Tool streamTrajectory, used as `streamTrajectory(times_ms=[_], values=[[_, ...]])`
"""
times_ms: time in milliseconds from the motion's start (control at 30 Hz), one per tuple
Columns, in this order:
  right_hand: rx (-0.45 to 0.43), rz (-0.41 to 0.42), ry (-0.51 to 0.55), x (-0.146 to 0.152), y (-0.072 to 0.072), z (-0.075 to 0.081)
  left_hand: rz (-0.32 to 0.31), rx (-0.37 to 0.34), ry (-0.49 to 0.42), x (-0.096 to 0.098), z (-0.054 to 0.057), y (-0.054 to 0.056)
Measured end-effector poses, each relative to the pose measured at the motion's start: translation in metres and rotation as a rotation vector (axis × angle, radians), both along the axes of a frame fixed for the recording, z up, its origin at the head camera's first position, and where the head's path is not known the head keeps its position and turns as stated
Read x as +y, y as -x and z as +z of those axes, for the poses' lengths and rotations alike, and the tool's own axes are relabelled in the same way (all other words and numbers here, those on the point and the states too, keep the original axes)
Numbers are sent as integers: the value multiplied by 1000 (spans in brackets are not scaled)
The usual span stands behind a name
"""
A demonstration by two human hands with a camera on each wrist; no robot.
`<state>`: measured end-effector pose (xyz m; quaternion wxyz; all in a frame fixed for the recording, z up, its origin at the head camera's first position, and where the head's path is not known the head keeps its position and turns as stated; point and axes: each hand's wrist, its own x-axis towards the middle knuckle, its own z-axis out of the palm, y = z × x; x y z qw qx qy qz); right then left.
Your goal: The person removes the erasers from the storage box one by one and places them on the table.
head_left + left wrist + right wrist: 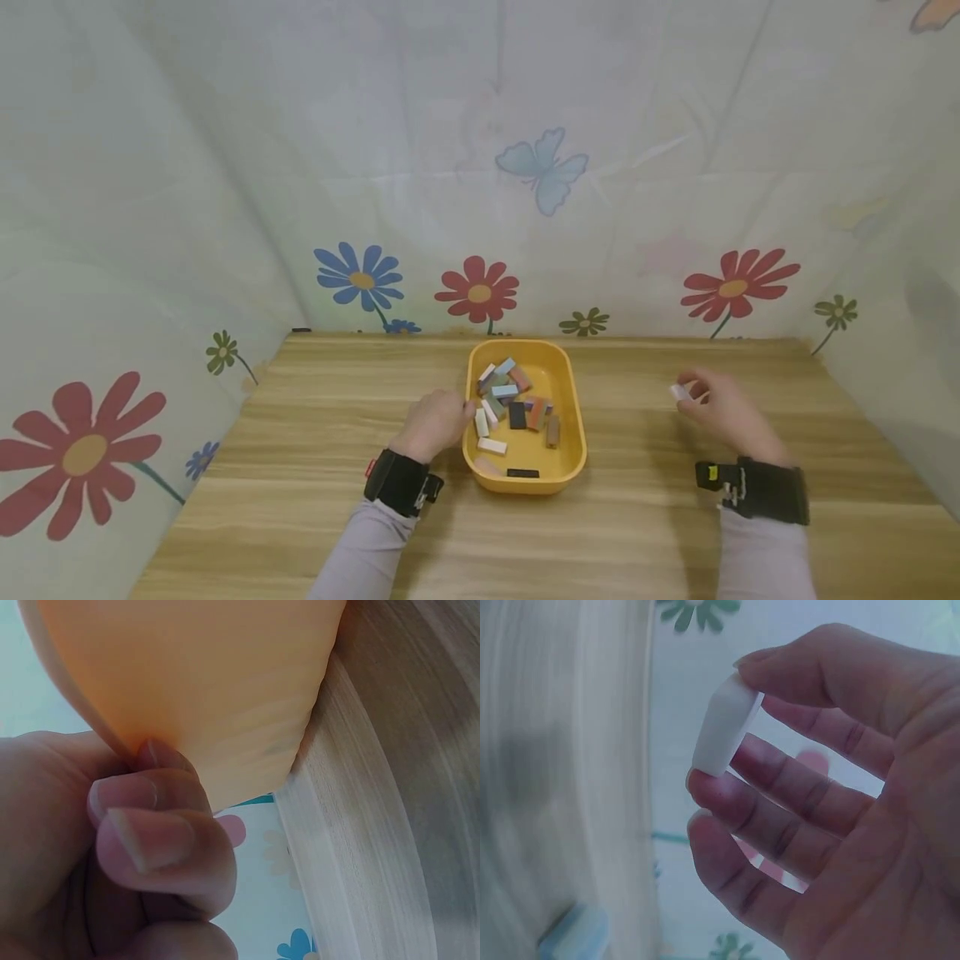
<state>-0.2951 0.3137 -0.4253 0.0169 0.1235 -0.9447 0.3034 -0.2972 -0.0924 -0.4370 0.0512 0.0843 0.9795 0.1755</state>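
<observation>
Left of the tray (536,460), our left hand (435,421) grips its rim (471,377); well apart, our right hand (729,410) pinches a white block (725,724).

Soft, even, slightly hazy light fills the head view, laying faint shadows on the wood-grain tabletop (262,500) beside both forearms (765,554). The left wrist view brings a warm glow to the yellow bin (217,690) and bends the wood grain into curves toward the right edge. Dimmer and bluish, the right wrist view keeps the white block (726,724) fairly clear but smears the tabletop and what may be a pale blue block (577,931).
</observation>
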Motion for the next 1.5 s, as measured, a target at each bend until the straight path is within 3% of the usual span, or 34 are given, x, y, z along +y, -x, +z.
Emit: streamTrajectory(times_ms=[200, 367, 733, 1000, 1133, 1367, 1500], values=[[-103, -115, -8, 26, -7, -9, -27, 23, -12, -1, 0, 0], [-165, -181, -26, 32, -8, -11, -14, 22, 1, 0, 2, 0], [-237, -233, -10, 27, -8, -17, -17, 10, 5, 2, 2, 1], [-179, -263, -55, 17, -7, -21, -7, 7, 9, 1, 2, 0], [-215, -261, -70, 12, -5, -22, -5, 6, 20, 1, 2, 0], [-279, -261, -91, 9, -4, -19, -5, 13, 13, 1, 2, 0], [-280, -250, -88, 7, -7, -9, -8, 21, 14, 0, 0, 0]])
